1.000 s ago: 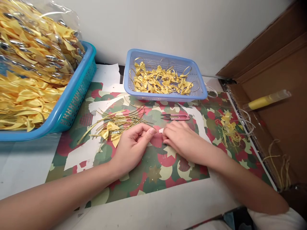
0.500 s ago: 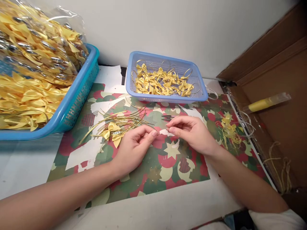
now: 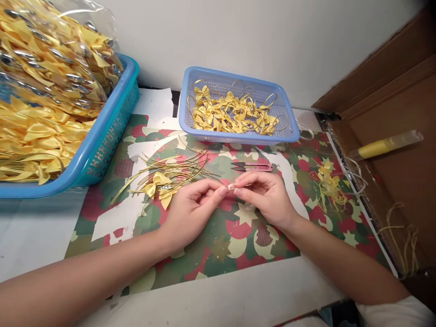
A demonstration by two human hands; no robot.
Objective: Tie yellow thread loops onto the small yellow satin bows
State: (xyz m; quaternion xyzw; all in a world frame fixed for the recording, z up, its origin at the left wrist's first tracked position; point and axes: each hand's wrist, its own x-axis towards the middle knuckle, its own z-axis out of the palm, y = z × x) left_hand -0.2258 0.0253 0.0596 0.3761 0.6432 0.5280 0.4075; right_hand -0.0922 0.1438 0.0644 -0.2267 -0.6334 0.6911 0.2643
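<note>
My left hand [image 3: 195, 211] and my right hand [image 3: 267, 195] meet over the middle of the patterned sheet, both closed in a pinch. Between their fingertips shows a short stretch of thin gold cord [image 3: 232, 187]; most of it is hidden by the fingers. Just beyond my right hand lie thread snips [image 3: 252, 167] with a pinkish handle and dark blades. Left of my left hand, a loose pile of gold cords [image 3: 177, 168] is spread out, with a yellow satin bow [image 3: 156, 184] resting on it.
A blue basket [image 3: 238, 137] of bows with cord loops stands at the back. At left, a larger blue basket [image 3: 112, 113] holds bows and a see-through bag [image 3: 68, 54] of more. Yellow thread scraps [image 3: 330, 186] lie at right, beside a cardboard wall [image 3: 391, 104].
My right hand has shifted slightly left and down, bringing its fingertips against those of my left hand. More of the snips now shows. The view has tilted slightly.
</note>
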